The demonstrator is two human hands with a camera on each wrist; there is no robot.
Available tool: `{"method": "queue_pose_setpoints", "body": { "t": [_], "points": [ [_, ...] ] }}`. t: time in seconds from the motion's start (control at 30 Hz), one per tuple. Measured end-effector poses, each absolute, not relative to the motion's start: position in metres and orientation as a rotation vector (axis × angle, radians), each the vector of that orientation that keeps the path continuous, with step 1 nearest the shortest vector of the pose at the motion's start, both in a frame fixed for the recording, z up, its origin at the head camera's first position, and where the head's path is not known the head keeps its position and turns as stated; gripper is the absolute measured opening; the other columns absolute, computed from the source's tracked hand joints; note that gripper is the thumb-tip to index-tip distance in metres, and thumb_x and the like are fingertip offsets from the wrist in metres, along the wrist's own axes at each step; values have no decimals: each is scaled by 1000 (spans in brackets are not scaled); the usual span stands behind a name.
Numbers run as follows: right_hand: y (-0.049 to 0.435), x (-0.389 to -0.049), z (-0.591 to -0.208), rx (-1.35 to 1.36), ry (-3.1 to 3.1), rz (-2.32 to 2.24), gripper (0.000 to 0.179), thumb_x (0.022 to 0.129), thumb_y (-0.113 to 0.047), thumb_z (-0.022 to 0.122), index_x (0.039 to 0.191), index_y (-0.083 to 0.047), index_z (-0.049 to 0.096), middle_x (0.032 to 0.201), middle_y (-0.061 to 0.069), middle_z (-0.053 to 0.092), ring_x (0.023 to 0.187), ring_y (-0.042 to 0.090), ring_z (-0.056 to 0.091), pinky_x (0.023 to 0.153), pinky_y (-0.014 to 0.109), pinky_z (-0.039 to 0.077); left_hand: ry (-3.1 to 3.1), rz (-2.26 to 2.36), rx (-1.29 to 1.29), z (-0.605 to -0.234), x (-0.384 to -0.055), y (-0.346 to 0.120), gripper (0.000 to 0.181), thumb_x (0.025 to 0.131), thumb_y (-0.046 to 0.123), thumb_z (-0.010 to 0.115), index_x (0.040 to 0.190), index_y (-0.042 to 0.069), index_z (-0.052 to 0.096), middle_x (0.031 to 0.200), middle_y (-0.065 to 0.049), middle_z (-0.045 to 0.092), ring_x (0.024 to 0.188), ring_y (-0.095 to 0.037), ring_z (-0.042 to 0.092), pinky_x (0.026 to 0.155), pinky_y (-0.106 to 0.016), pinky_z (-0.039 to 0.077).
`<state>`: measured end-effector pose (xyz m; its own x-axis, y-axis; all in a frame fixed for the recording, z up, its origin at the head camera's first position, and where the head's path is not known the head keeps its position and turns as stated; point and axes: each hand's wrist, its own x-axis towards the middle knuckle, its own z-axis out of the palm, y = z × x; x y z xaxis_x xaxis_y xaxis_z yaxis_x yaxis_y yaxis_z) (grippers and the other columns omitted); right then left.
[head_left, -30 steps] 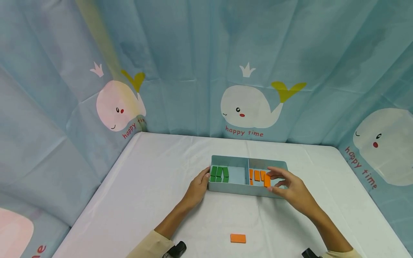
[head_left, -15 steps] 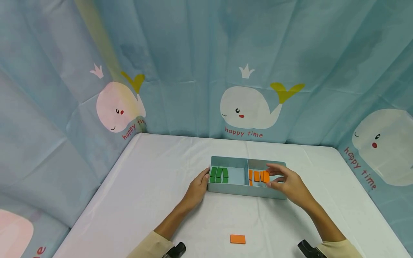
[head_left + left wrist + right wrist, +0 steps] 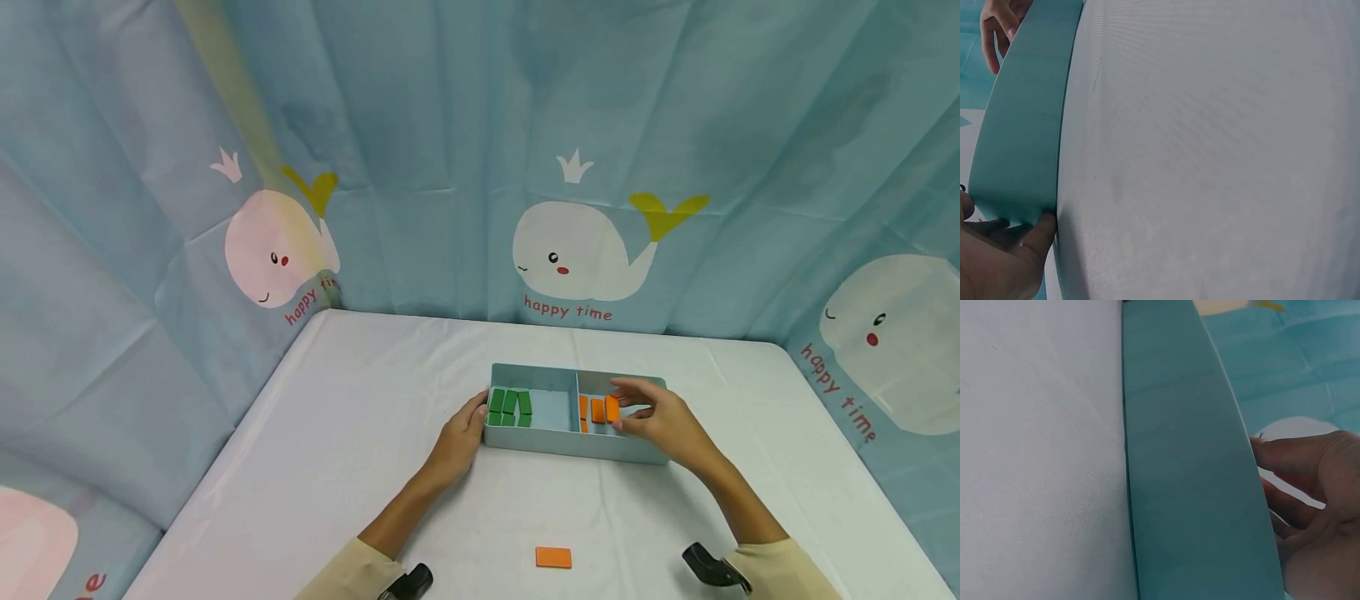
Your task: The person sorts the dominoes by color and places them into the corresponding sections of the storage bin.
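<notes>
A shallow pale blue-green box, split in two by a divider, stands on the table. My left hand holds its left end; the left wrist view shows the thumb against the lower near corner. My right hand reaches over the right compartment and pinches a flat orange rectangular block between thumb and fingers. Beside that block stand several more orange blocks. Several green blocks fill the left part of the left compartment. In the right wrist view the box wall hides the right fingertips.
One loose orange block lies on the white tablecloth near the front edge. A blue curtain with printed whales hangs behind and along the sides of the table.
My right hand has moved slightly left and lowered the orange block into the right compartment, close against the other orange blocks. The left hand and the box stay in place.
</notes>
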<state>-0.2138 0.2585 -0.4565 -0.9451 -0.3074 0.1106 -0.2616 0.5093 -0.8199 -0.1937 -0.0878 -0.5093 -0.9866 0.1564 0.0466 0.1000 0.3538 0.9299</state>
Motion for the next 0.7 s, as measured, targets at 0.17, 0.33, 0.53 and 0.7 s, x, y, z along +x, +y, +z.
{"method": "queue_pose_setpoints", "body": {
  "t": [0.17, 0.33, 0.53, 0.7],
  "points": [
    [257, -219, -458, -495, 2684, -1401, 57, 92, -4, 81, 145, -2, 61, 133, 17, 69, 119, 35, 67, 89, 21, 60, 2540, 1753, 239, -509, -194, -88, 52, 118, 28, 38, 163, 3, 40, 166, -17, 43, 158, -40, 32, 128, -61, 27],
    [254, -224, -459, -511, 2664, -1365, 58, 89, -1, 82, 144, 2, 61, 130, 19, 69, 117, 35, 68, 88, 24, 62, 2553, 1747, 240, -508, -194, -88, 51, 118, 27, 38, 162, 2, 41, 166, -18, 44, 157, -41, 33, 128, -61, 28],
    [252, -230, -458, -493, 2591, -1361, 60, 87, 6, 81, 143, 5, 61, 124, 20, 69, 112, 34, 68, 80, 26, 63, 2550, 1748, 236, -508, -193, -87, 51, 118, 26, 38, 162, 2, 40, 166, -18, 43, 157, -41, 33, 128, -61, 27],
    [251, -235, -458, -520, 2537, -1343, 59, 85, 10, 79, 141, 9, 60, 120, 20, 70, 108, 32, 67, 79, 24, 62, 2557, 1738, 246, -508, -193, -87, 52, 118, 27, 38, 162, 0, 39, 166, -18, 43, 157, -41, 33, 128, -61, 27]
  ]
}}
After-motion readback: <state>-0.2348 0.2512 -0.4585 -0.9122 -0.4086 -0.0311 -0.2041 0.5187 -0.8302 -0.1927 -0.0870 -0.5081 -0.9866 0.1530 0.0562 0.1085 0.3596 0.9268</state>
